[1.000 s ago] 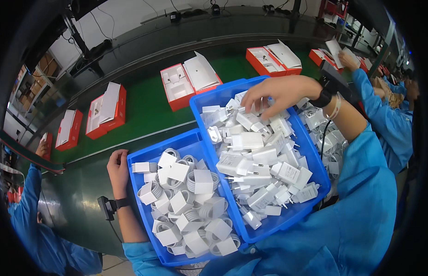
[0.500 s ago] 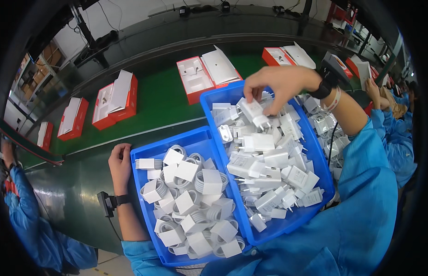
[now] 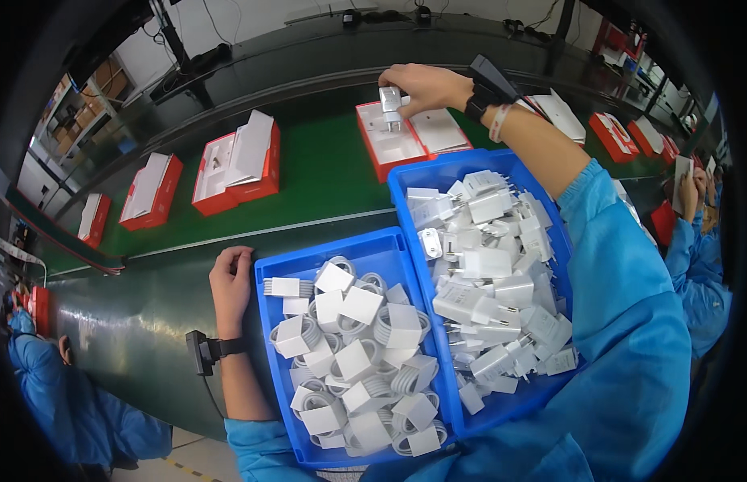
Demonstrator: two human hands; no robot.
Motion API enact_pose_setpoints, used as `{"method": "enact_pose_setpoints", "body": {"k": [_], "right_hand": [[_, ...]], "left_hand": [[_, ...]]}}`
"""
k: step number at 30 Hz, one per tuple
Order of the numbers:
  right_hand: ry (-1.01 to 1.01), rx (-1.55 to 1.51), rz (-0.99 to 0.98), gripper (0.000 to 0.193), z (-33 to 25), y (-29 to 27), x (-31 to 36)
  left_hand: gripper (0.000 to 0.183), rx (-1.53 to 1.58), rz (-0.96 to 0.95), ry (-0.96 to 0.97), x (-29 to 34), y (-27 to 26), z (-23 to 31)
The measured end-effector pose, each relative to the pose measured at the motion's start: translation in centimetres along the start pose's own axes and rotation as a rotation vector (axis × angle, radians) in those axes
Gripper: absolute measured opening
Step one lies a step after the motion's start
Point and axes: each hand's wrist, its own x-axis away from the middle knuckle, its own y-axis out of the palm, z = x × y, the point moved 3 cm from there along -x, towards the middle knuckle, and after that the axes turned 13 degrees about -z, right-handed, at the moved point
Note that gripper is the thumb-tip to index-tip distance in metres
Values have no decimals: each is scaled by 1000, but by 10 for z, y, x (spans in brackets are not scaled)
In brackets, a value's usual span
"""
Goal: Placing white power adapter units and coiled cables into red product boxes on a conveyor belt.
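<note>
My right hand (image 3: 430, 87) pinches a white plug-in charger (image 3: 390, 100), prongs down, above an open red box (image 3: 379, 167) with a white insert. The box's white lid (image 3: 438, 128) lies folded open to the right. My left hand (image 3: 231, 289) rests loosely curled on the dark table, with nothing visible in it. Beside it, a blue bin (image 3: 264, 353) holds several coiled white cables (image 3: 356, 361) in white paper sleeves. The blue bin (image 3: 401, 193) to its right is full of white chargers (image 3: 483, 263).
On the green conveyor belt (image 3: 309, 180) stand more open red boxes (image 3: 253, 169), to the left and right. A dark ledge (image 3: 309, 80) runs along the back. Co-workers in blue sleeves sit at the far left (image 3: 48, 386) and far right (image 3: 695, 273).
My right hand has lifted a charger out of the right bin and carried it up and left, over the open box. My left hand stays beside the cable bin. The whole view has shifted slightly.
</note>
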Motion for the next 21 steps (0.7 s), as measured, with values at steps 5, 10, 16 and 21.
{"method": "enact_pose_setpoints", "body": {"k": [5,10,16,21], "right_hand": [[139,130,-144,59,20,27,-31],[206,44,-161,57,26,44,-30],[138,174,-235,29,25,67,-32],[-11,100,21,19,-29,44,-23]], "left_hand": [[14,43,0,-11,2,-1,-3],[14,74,-13,-32,2,-3,-1],[17,78,-17,-12,0,-1,-2],[16,64,-19,-40,0,-4,-3]]}}
